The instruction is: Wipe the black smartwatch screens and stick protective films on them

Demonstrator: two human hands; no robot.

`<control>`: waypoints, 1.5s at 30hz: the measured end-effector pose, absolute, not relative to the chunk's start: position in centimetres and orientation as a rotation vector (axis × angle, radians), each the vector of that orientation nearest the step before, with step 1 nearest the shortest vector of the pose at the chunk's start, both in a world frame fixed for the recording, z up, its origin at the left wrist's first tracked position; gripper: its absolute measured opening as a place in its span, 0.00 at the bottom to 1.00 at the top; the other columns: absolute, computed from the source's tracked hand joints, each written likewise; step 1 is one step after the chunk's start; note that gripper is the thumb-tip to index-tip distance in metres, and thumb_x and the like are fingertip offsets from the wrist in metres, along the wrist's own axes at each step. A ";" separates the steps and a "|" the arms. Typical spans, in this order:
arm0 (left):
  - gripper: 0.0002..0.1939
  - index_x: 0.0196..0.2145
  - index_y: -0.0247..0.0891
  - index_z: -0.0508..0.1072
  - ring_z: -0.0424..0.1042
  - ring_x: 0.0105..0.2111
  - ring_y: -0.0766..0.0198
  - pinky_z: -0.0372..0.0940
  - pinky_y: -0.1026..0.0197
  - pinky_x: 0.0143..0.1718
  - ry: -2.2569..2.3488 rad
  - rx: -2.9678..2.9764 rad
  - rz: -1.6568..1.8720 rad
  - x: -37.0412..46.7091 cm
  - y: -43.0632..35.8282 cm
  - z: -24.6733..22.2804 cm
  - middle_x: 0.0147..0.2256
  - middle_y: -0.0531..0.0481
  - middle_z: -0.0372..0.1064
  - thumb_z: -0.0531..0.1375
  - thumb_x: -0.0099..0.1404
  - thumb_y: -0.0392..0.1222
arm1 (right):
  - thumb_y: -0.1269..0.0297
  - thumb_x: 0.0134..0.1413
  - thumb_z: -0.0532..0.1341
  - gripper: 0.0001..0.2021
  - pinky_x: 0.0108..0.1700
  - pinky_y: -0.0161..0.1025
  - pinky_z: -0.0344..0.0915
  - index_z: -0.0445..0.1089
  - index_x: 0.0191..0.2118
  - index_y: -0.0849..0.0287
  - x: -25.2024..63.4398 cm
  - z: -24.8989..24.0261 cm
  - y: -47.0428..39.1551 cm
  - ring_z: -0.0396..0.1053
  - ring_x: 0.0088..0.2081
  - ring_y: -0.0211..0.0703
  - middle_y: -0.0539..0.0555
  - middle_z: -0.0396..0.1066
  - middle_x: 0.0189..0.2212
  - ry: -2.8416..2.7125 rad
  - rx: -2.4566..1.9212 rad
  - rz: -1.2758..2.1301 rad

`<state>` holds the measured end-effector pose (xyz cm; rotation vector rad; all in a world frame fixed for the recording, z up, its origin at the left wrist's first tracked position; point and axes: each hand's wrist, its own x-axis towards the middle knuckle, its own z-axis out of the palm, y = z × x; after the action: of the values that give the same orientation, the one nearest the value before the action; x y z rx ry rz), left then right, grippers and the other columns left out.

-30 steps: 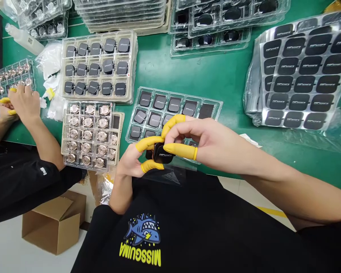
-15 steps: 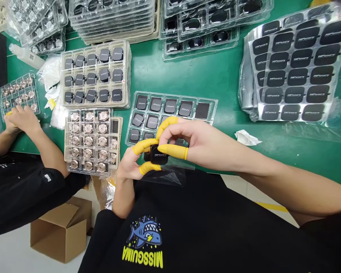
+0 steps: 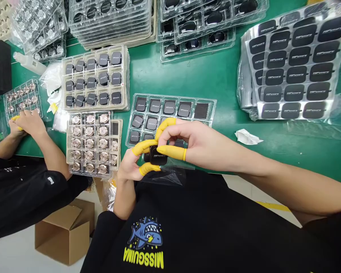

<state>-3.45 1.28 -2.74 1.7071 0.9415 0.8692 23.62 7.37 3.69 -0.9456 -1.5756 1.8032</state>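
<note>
My left hand [image 3: 130, 161], with yellow finger cots, grips a square black watch face [image 3: 158, 157] marked HiFuture by its edges. My right hand [image 3: 197, 142] pinches at the upper edge of the same piece, thumb and forefinger in yellow cots; whatever thin thing lies between those fingertips is hidden. Just behind both hands is a clear plastic tray [image 3: 214, 108] with similar square pieces in its pockets, partly covered by my right hand. Under the hands, near the table's front edge, a clear plastic film [image 3: 173, 176] hangs.
Sheets of black HiFuture stickers [image 3: 297, 76] lie at right, near a crumpled white tissue [image 3: 247, 137]. Left are a stacked tray of square pieces [image 3: 95, 77] and a tray of round watch cases [image 3: 89, 143]. Trays [image 3: 113, 28] are piled behind. A co-worker's hands [image 3: 28, 121] are far left.
The view has shifted slightly. Both my hands keep nearly the same hold on the watch face, with hardly any visible movement.
</note>
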 end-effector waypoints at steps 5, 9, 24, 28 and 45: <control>0.37 0.67 0.45 0.77 0.87 0.50 0.52 0.80 0.55 0.53 0.953 1.729 0.879 -3.2 1.3 -2.8 0.54 0.43 0.86 0.77 0.66 0.60 | 0.67 0.63 0.68 0.03 0.41 0.41 0.70 0.80 0.36 0.54 23.6 3.6 7.3 0.74 0.40 0.45 0.54 0.77 0.42 -1.580 -0.952 1.767; 0.35 0.68 0.45 0.77 0.87 0.52 0.51 0.80 0.55 0.55 0.931 1.714 0.911 -3.1 1.3 -2.7 0.55 0.42 0.86 0.75 0.69 0.61 | 0.67 0.62 0.69 0.03 0.41 0.42 0.70 0.80 0.36 0.53 23.5 3.5 7.1 0.73 0.41 0.46 0.54 0.78 0.41 -1.605 -0.966 1.733; 0.36 0.67 0.44 0.76 0.87 0.52 0.50 0.81 0.52 0.56 1.015 1.659 0.841 -3.0 1.4 -2.6 0.56 0.40 0.85 0.71 0.71 0.66 | 0.57 0.70 0.68 0.12 0.42 0.45 0.70 0.73 0.54 0.52 23.6 1.6 5.7 0.74 0.45 0.50 0.58 0.78 0.49 -1.600 -1.002 1.506; 0.37 0.66 0.49 0.78 0.85 0.56 0.44 0.82 0.44 0.56 1.086 1.671 0.792 -2.8 1.6 -3.1 0.57 0.41 0.83 0.71 0.68 0.71 | 0.53 0.69 0.72 0.17 0.37 0.39 0.68 0.72 0.55 0.53 23.9 1.3 5.2 0.71 0.38 0.42 0.52 0.76 0.43 -1.459 -0.948 1.817; 0.36 0.69 0.43 0.75 0.87 0.53 0.49 0.82 0.53 0.55 1.020 1.653 0.968 -2.0 0.0 -3.7 0.56 0.39 0.85 0.73 0.71 0.63 | 0.35 0.58 0.74 0.26 0.28 0.38 0.53 0.74 0.35 0.56 21.0 0.9 5.2 0.57 0.27 0.38 0.45 0.64 0.24 -1.279 -1.097 1.941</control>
<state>-1.96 0.03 -3.74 1.6533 1.0203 0.9684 21.01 5.16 0.87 -1.0973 -1.2792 1.9407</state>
